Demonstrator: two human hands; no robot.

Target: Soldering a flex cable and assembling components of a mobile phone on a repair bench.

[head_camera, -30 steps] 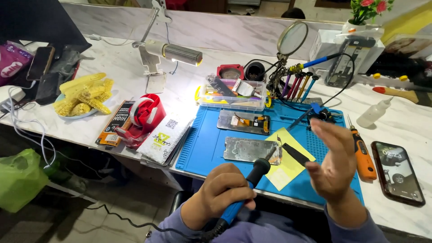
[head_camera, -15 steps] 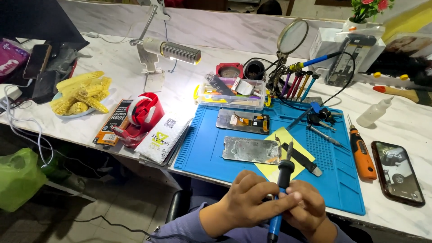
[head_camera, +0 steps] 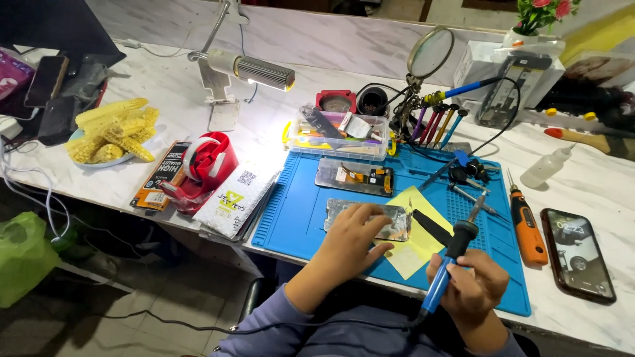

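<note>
My right hand (head_camera: 475,285) grips a soldering iron (head_camera: 452,256) with a blue handle and black collar, its tip pointing up over the blue work mat (head_camera: 297,211). My left hand (head_camera: 349,239) lies flat on a silvery phone panel (head_camera: 398,223) at the mat's near edge, fingers spread over it. A yellow paper sheet (head_camera: 417,246) with a black strip (head_camera: 431,226) lies just right of the panel. Farther back on the mat sits a second opened phone body (head_camera: 354,177).
An orange electric screwdriver (head_camera: 528,226) and a dark phone (head_camera: 577,252) lie at right. A clear parts box (head_camera: 336,135), magnifier stand (head_camera: 428,54), desk lamp (head_camera: 250,67), red tape dispenser (head_camera: 205,162) and a plate of corn cobs (head_camera: 112,131) stand around the mat.
The soldering iron passed from my left hand to my right. My left hand moved forward onto the silvery phone panel. The right hand dropped back to the mat's near edge.
</note>
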